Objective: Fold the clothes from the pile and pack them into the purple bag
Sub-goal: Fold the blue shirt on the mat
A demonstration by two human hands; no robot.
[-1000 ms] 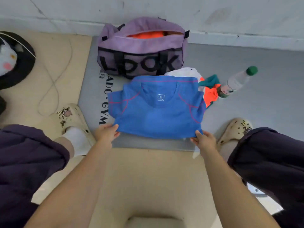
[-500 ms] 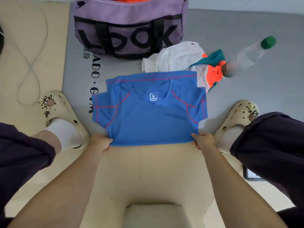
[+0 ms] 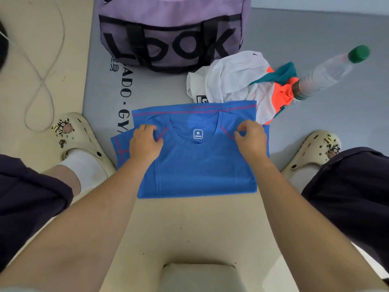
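Observation:
A blue T-shirt with pink seams lies flat on the floor in front of me, folded in half with the collar label facing up. My left hand pinches the fabric at the left shoulder. My right hand pinches the fabric at the right shoulder. Behind the shirt stands the purple bag with black lettering, something orange showing at its open top. A pile of clothes, white, orange and teal, lies to the right of the bag, just behind the shirt.
A plastic bottle with a green cap lies right of the pile. A grey gym mat is under the bag. My feet in cream clogs flank the shirt. A thin cord loops on the beige floor at left.
Both hands left the shirt's near hem corners and moved up to its shoulders, where they now pinch the fabric. The view has tilted down and closer.

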